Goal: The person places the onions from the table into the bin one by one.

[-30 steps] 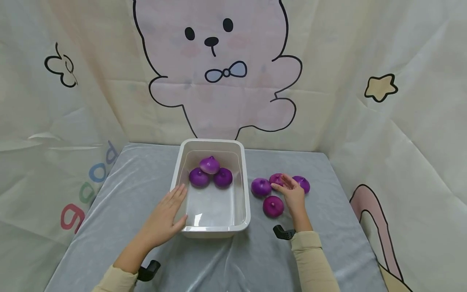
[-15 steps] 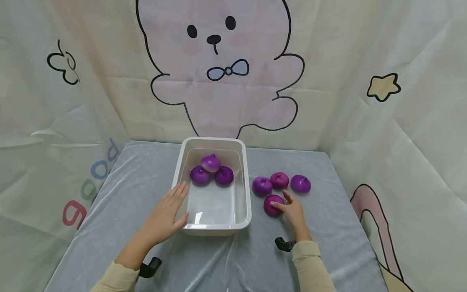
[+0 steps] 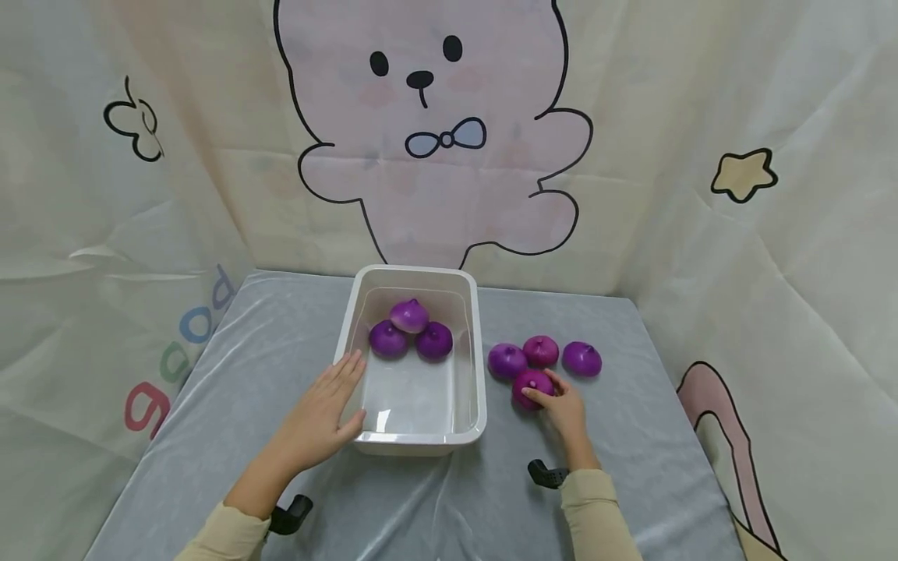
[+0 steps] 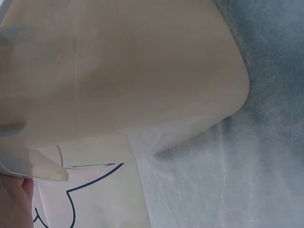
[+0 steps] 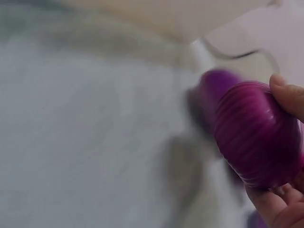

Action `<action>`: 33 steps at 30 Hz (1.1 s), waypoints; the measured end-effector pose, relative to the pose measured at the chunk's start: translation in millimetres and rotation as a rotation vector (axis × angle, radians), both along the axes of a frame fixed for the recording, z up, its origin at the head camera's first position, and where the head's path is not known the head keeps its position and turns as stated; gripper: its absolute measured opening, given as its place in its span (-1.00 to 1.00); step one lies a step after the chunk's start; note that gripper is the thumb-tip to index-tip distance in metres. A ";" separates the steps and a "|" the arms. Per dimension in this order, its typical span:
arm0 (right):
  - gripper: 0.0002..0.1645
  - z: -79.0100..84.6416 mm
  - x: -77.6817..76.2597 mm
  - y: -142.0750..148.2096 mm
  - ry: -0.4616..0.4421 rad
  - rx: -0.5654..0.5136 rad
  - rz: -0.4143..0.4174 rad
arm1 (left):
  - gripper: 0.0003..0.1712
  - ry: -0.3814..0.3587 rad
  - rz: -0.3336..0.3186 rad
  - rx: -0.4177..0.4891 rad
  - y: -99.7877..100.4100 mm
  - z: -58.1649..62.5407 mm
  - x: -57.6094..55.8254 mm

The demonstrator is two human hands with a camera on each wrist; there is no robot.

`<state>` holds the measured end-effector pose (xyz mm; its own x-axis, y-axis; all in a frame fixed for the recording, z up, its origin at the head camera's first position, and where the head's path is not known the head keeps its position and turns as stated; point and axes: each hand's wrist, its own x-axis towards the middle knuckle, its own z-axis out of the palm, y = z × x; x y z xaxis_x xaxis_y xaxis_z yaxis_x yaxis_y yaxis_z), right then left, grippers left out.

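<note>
My right hand [image 3: 567, 409] grips a magenta-purple onion [image 3: 532, 388] between thumb and fingers. In the right wrist view the held onion [image 5: 259, 135] shows a ridged skin, with its shadow on the cloth below. Close behind it lie a purple onion [image 3: 507, 361] and a pinker one [image 3: 541, 351], with another purple onion [image 3: 582, 359] off to the right. My left hand [image 3: 316, 413] rests with straight fingers on the left rim of a white plastic bin [image 3: 421, 439]. Inside the bin, three purple onions [image 3: 410, 315] sit grouped toward the back.
A grey cloth [image 3: 491, 506] covers the table. Printed curtains [image 3: 666, 93] stand behind and on both sides, close to the table's edges. The bin's raised walls [image 4: 142, 71] stand between my two hands.
My right hand has come from the back onions toward the front one, taken hold of it and begun lifting it. The left hand stays at the bin's rim.
</note>
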<state>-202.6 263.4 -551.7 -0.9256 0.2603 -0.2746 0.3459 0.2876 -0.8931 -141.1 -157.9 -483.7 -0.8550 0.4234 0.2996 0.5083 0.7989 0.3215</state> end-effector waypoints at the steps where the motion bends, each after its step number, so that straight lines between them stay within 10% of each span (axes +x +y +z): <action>1: 0.02 8.6 -1.9 -0.6 0.015 -0.006 0.001 | -0.15 0.005 -0.003 -0.002 0.4 0.3 -0.2; 11: -0.07 124.3 -44.6 -50.9 0.200 -0.103 0.083 | -0.17 0.007 -0.005 0.023 1.6 2.8 -0.2; 16: -0.14 156.3 -69.1 -102.2 0.224 -0.100 0.225 | -0.16 0.006 -0.004 0.023 1.8 2.4 0.2; 21: -0.25 150.3 -90.7 -154.0 0.188 -0.054 0.386 | -0.15 0.028 -0.004 0.017 2.7 0.4 1.2; 33: -0.17 74.6 -98.2 -225.4 0.002 0.033 0.516 | -0.14 -0.009 0.026 0.010 4.7 3.8 2.9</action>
<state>-300.7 37.9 -477.0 -0.9365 -0.2216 -0.2719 0.1497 0.4486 -0.8811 -138.2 -153.2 -480.0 -0.8682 0.3981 0.2962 0.4847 0.8083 0.3342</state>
